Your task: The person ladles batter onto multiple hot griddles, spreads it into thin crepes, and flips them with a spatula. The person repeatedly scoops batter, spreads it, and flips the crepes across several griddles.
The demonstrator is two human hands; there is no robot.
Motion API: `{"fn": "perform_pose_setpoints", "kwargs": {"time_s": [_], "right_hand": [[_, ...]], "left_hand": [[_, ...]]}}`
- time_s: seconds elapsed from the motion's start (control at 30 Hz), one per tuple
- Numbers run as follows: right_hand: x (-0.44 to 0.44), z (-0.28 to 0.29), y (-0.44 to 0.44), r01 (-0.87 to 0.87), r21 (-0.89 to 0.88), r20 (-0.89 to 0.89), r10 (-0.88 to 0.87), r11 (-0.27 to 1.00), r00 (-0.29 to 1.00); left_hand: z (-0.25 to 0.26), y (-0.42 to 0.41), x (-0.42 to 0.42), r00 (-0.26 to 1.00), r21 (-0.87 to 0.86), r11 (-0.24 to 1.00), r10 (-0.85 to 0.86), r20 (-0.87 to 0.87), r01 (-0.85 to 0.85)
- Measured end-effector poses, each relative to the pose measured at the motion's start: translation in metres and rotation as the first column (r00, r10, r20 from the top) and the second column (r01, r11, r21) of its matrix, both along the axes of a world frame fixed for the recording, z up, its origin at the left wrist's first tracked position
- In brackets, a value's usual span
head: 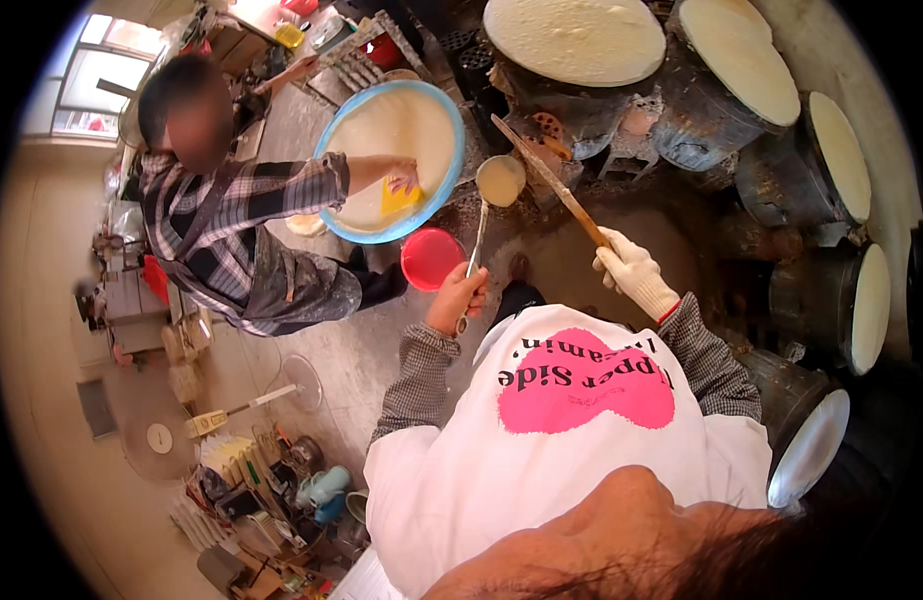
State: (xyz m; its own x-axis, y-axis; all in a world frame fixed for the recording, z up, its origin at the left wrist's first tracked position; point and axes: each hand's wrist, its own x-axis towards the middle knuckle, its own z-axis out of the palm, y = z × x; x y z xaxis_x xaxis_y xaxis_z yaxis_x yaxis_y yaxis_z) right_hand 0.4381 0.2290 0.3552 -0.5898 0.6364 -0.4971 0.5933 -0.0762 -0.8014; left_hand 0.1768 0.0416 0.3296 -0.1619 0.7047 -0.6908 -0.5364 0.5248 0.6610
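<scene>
My left hand [458, 297], bare, grips the handle of a metal ladle [500, 181]. Pale batter fills the ladle's bowl, which is held out between a blue-rimmed basin and the stoves. In a white knit glove, my right hand [632, 267] holds a long wooden stick [555, 187] that points up and to the left, its far end coated with dried batter. The blue-rimmed basin [457, 165] of pale batter stands ahead on the left. Below it sits a red plastic bucket [431, 259], close to my left hand.
Several dark drum stoves curve along my right, topped by round griddles [574, 37] covered with pale batter or pancakes. A co-worker [244, 247] on the left reaches into the basin with a yellow scraper [400, 197]. A pedestal fan [158, 435] and clutter line the left side.
</scene>
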Motion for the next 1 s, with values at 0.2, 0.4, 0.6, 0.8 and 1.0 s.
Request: {"fn": "perform_pose_setpoints", "kwargs": {"time_s": [0.2,0.4,0.6,0.8,1.0], "right_hand": [[-0.095,-0.028,0.042,-0.117,0.014,0.025,0.117,0.993,0.993],[-0.185,-0.053,0.081,-0.298,0.124,0.236,0.264,0.947,0.935],[-0.232,-0.101,0.099,-0.449,0.276,0.402,0.322,0.85,0.857],[-0.269,-0.107,0.096,-0.469,0.123,0.364,0.4,0.874,0.841],[-0.27,-0.121,0.095,-0.377,0.151,0.39,0.296,0.914,0.872]], "left_hand": [[-0.034,0.025,-0.095,0.984,0.019,0.997,0.078,-0.159,-0.076],[-0.086,0.069,-0.176,0.904,-0.04,0.997,0.049,-0.425,-0.073],[-0.213,0.108,-0.245,0.38,-0.405,0.895,-0.446,-0.81,0.186],[-0.205,0.121,-0.266,0.716,-0.387,0.919,-0.32,-0.62,0.076],[-0.289,0.097,-0.279,0.421,-0.38,0.911,-0.41,-0.809,0.159]]}}
